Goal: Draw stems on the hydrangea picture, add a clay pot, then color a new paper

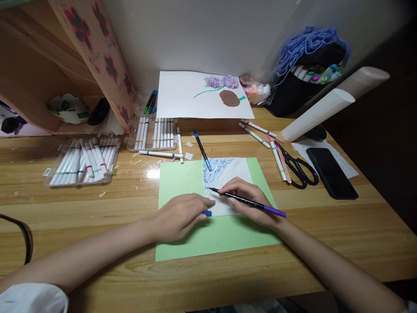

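Note:
My right hand (249, 198) is closed round a black marker (243, 199) with a purple end. Its dark tip meets the white paper (239, 176) at the lower edge of a patch of blue strokes. That paper lies on a larger green sheet (179, 184). Resting on the sheets, my left hand (182, 215) has a small blue marker cap (207, 213) between thumb and fingers, its index finger stretched toward the white paper. Just beyond, a second black marker with a blue end (200, 145) lies with one end over the blue strokes.
Marker cases (81, 180) and loose white markers stand at left and behind. A flower drawing (182, 95) leans at the back. On the right are scissors (298, 169), a phone (332, 174), white tubes (317, 113) and a black pen holder (286, 95). Paper scraps (189, 155) lie about.

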A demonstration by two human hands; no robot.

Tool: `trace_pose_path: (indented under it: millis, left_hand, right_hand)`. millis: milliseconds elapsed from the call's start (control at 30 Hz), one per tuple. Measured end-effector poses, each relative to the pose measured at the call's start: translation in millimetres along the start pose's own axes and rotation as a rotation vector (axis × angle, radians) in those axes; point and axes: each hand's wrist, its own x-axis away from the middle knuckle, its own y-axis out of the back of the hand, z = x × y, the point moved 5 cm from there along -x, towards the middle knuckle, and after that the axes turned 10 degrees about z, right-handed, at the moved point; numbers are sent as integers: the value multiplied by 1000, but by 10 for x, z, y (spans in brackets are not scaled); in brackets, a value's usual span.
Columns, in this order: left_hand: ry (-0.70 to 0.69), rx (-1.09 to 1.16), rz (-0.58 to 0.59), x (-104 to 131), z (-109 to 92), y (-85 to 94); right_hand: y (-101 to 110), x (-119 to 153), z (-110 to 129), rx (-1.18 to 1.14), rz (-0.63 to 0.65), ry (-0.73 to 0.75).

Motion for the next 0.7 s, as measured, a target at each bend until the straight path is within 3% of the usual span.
trace_pose_path:
  millis: [100, 200, 467, 567, 700]
  left_hand:
    - [188, 91, -106, 14, 110, 76]
    - [227, 92, -139, 13, 149, 86]
    - [130, -127, -64, -1, 32, 23]
    - [156, -217, -24, 24, -46, 105]
    - [232, -157, 45, 79, -60, 215]
  right_hand:
    - [-13, 36, 2, -131, 46, 48]
    - [-18, 46, 12, -130, 54, 50]
    - [-151, -5, 165, -94, 280, 14]
    - [-184, -55, 286, -99, 364, 111]
    - [-210, -191, 405, 4, 460, 253]
